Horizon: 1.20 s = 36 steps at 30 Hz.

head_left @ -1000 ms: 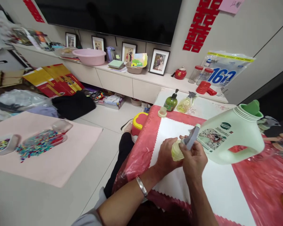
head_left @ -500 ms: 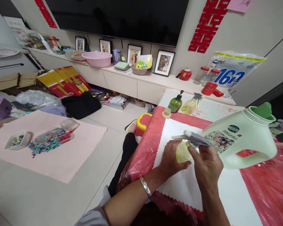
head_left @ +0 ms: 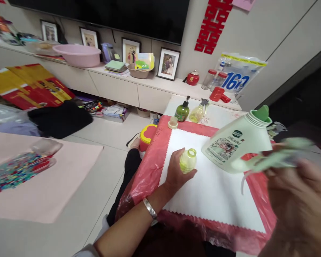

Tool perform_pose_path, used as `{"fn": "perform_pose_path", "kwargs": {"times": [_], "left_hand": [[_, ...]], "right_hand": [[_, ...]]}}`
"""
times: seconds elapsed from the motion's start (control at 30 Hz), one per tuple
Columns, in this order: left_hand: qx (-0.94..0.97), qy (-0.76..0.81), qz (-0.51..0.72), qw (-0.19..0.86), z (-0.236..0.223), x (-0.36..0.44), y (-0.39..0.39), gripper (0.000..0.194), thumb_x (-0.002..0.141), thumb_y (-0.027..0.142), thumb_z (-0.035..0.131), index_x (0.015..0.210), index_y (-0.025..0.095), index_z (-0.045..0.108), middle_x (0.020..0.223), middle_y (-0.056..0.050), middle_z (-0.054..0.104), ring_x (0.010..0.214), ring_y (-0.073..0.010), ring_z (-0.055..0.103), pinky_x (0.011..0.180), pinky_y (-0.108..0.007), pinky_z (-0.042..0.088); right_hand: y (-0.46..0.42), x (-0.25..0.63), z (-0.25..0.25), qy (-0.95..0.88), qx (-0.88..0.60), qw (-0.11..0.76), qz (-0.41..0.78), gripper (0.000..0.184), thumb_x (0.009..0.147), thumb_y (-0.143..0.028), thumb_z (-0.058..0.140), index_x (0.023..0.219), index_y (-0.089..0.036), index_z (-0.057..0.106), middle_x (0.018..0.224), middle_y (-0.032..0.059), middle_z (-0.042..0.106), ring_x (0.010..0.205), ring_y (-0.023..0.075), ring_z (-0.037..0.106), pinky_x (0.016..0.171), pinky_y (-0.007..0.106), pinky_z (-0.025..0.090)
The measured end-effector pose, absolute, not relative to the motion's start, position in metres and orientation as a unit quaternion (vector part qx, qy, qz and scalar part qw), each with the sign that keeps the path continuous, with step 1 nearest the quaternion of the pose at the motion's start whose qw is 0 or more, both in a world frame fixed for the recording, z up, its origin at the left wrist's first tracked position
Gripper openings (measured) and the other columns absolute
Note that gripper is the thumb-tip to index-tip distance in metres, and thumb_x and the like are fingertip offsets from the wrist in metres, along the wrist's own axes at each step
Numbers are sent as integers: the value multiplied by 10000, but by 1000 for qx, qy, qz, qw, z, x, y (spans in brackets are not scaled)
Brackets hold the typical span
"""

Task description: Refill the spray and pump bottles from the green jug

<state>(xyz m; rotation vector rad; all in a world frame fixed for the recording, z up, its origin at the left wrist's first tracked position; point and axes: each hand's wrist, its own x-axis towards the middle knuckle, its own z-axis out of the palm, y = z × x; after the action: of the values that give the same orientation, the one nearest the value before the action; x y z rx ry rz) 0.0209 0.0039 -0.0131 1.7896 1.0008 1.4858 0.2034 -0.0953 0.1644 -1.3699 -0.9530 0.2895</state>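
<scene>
My left hand [head_left: 176,171] is wrapped around a small translucent yellow-green spray bottle [head_left: 187,163], whose threaded mouth is uncovered. At the right, smeared by motion, my right hand [head_left: 296,189] grips a trigger spray head [head_left: 280,157] with its thin tube hanging down. Between the hands stands a large pale green detergent jug [head_left: 239,142] with a label on its front and a green spout at its opening. Under the bottle lies a white scallop-edged sheet [head_left: 203,196].
On the table's far side are a round cap [head_left: 173,122], a green pump bottle [head_left: 182,111] and another spray bottle [head_left: 198,112]. Red plastic [head_left: 139,175] covers the table. Left, a pink sheet [head_left: 69,178] on the floor holds colourful small pieces [head_left: 16,171].
The spray head has come off the bottle and moved right in my right hand. My left hand keeps the bottle over the white sheet. The camera view has turned right.
</scene>
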Motion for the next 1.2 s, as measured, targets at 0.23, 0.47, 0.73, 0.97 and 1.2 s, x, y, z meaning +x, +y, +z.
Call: {"fn": "perform_pose_path", "kwargs": {"times": [0.23, 0.47, 0.73, 0.97, 1.2], "left_hand": [[635, 430, 549, 331, -11, 19, 4, 863, 671, 340, 843, 1397, 202, 398, 1344, -151, 569, 1273, -338, 582, 1091, -517, 494], [656, 411, 541, 329, -12, 18, 5, 798, 721, 415, 775, 1389, 187, 401, 1315, -162, 570, 1251, -344, 585, 1068, -520, 495], [668, 412, 536, 312, -6, 20, 3, 780, 697, 321, 779, 1375, 200, 412, 1313, -151, 585, 1239, -337, 598, 1070, -520, 501], [680, 415, 522, 306, -5, 20, 5, 811, 687, 303, 816, 1384, 197, 414, 1304, -139, 593, 1250, -339, 598, 1081, -539, 504], [690, 417, 517, 289, -4, 21, 7, 847, 657, 258, 839, 1387, 210, 413, 1319, -135, 600, 1250, -343, 609, 1080, -540, 516]], "right_hand": [[-97, 230, 75, -567, -727, 289, 256, 453, 836, -549, 599, 1091, -202, 739, 1086, 93, 710, 990, 270, 651, 895, 410, 529], [-104, 244, 67, -533, -750, 363, 151, 462, 819, -622, 652, 995, -204, 741, 1025, 74, 707, 901, 221, 652, 851, 385, 531], [-84, 301, 90, -335, -742, 579, 43, 675, 627, -473, 827, 1206, -159, 679, 1164, 91, 682, 1023, 228, 638, 897, 370, 506], [-37, 317, 75, -318, -723, 605, 94, 402, 564, -415, 741, 821, -122, 639, 742, 38, 640, 664, 162, 566, 606, 292, 464], [-25, 310, 104, -314, -738, 597, 35, 371, 509, -413, 705, 768, -168, 604, 620, -19, 517, 584, 140, 460, 535, 279, 408]]}}
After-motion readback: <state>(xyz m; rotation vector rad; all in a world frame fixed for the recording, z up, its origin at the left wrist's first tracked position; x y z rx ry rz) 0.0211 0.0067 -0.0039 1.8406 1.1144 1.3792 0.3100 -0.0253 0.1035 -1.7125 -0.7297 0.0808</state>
